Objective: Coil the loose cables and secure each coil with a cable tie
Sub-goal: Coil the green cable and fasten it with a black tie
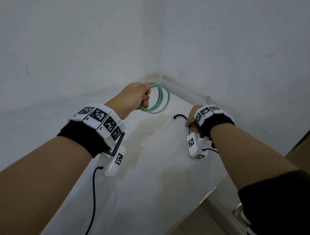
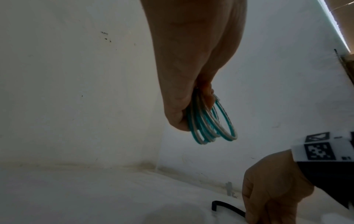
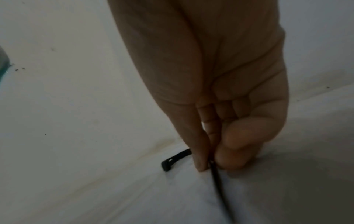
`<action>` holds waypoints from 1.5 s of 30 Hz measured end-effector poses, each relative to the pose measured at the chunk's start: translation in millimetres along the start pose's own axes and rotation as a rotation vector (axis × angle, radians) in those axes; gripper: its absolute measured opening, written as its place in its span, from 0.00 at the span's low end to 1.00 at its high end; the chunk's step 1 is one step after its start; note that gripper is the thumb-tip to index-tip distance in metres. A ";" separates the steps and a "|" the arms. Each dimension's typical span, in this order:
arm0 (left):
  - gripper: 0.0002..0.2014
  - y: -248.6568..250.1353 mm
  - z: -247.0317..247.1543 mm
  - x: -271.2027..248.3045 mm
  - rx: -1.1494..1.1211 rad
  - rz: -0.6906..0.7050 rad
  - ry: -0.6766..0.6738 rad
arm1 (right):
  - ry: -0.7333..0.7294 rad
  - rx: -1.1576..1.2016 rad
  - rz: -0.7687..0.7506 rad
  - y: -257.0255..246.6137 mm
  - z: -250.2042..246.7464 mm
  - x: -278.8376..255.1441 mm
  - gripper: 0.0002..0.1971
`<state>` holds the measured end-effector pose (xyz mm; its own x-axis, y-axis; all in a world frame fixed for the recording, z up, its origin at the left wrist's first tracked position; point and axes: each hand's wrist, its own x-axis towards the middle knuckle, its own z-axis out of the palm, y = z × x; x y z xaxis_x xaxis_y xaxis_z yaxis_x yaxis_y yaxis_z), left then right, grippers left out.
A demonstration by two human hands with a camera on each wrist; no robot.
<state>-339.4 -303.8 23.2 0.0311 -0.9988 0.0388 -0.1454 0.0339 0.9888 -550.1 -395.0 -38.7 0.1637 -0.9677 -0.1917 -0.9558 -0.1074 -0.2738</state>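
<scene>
Cable (image 1: 155, 99), teal-and-white coil, gripped by left hand (image 1: 131, 98); right hand (image 1: 191, 119) pinches black tie (image 1: 179, 116).

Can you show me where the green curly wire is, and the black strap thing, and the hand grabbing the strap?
Coiled green-and-clear cable (image 1: 162, 99): head view, right side of its loops.
Black plastic cable tie (image 3: 176, 159): right wrist view, its free end.
Right hand (image 2: 273, 189): left wrist view, back of hand.

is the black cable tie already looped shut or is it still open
Open. The black cable tie lies as an unclosed strip on the white surface, pinched by the right hand, apart from the coil.
</scene>
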 end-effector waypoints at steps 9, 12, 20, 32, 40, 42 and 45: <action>0.16 0.8 -26.9 -9.6 0.032 -0.010 0.103 | 0.063 0.752 -0.004 -60.8 -9.9 -7.4 0.08; 0.16 2.5 -45.3 -19.1 0.041 0.004 0.178 | 0.102 1.033 -0.197 -94.1 -8.9 -22.4 0.07; 0.17 -0.9 -112.9 -62.9 0.067 0.042 0.428 | -0.193 1.353 -0.582 -184.5 1.8 -85.7 0.05; 0.16 -7.5 -204.1 -148.0 0.193 0.071 0.685 | -0.251 1.264 -0.805 -283.3 34.8 -152.4 0.08; 0.16 -11.8 -232.9 -192.1 0.215 0.085 0.661 | -0.271 1.148 -0.860 -343.6 57.2 -176.0 0.09; 0.16 -11.8 -237.2 -200.1 0.221 0.078 0.641 | -0.271 1.191 -0.874 -355.0 60.4 -179.8 0.09; 0.16 -12.3 -244.5 -207.7 0.213 0.052 0.624 | -0.295 1.311 -0.898 -366.1 62.4 -184.8 0.08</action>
<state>-102.3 -87.9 38.2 0.5766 -0.7854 0.2252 -0.3522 0.0098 0.9359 -215.2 -162.7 38.1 0.7126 -0.6117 0.3435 0.2996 -0.1774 -0.9374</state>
